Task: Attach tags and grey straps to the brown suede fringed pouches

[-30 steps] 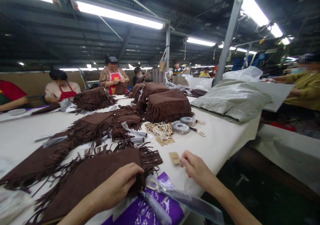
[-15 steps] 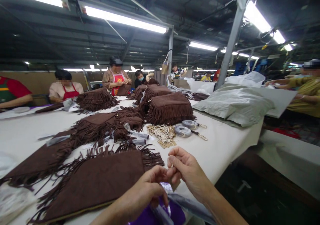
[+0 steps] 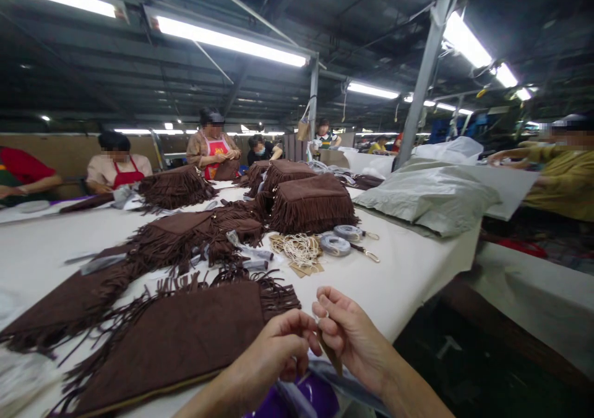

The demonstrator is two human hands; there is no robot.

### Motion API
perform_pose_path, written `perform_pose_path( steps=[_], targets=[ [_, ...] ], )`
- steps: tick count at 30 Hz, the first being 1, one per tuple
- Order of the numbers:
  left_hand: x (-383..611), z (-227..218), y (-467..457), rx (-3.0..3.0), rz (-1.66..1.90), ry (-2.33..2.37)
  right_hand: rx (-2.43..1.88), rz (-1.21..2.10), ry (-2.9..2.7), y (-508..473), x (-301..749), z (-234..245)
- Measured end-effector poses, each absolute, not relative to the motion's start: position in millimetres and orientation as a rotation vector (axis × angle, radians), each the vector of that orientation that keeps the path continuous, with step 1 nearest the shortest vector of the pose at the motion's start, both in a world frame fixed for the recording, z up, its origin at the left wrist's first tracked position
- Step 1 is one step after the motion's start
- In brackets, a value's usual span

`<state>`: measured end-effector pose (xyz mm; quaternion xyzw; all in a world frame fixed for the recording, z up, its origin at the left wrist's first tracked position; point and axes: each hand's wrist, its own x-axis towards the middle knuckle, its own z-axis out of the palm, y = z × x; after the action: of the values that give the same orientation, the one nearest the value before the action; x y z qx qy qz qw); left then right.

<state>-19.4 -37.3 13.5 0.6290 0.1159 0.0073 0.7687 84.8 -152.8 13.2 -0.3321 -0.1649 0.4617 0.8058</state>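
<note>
My left hand (image 3: 273, 353) and my right hand (image 3: 350, 334) meet near the front edge of the white table (image 3: 399, 275), fingers pinched together. Between them hangs a small tan paper tag (image 3: 330, 356) on a thin pale string; my right hand pinches it and my left fingertips touch the string. Just left of my hands a flat brown fringed suede bag (image 3: 185, 334) lies on the table. A purple sheet (image 3: 320, 396) and a clear plastic wrap show under my hands.
More brown fringed bags (image 3: 313, 204) are piled down the table. A bundle of strings with tags (image 3: 301, 249) and grey tape rolls (image 3: 336, 244) lie mid-table. Grey plastic sacks (image 3: 431, 192) sit at the right. Several people work along the far side and right.
My right hand picked the tan tag up from the table and brought it to my left hand, which left the bag's edge; both hands now pinch together at the tag.
</note>
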Motion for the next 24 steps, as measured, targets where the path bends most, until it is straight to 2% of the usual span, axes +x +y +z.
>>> perform_pose_path(
  steps=[6,13,16,18,21,22,24],
  targets=[
    [-18,16,-47,1.705,0.395,0.136,-0.748,0.960,-0.327,-158,82,11],
    [-13,12,-51,1.956,0.428,0.165,-0.740,0.933,-0.370,-163,83,2],
    [-12,16,-44,2.007,0.415,0.131,-0.910,0.868,-0.425,-167,90,-1],
    [-10,25,-38,2.065,0.409,0.123,-1.161,0.701,-0.516,-169,95,1],
    [-2,47,-27,2.188,0.340,0.106,-1.476,0.251,-0.703,-165,98,15],
    [1,56,-24,2.234,0.301,0.096,-1.508,0.173,-0.744,-162,96,21],
    [6,73,-18,2.318,0.232,0.046,-1.469,0.240,-0.792,-156,92,34]
  ],
)
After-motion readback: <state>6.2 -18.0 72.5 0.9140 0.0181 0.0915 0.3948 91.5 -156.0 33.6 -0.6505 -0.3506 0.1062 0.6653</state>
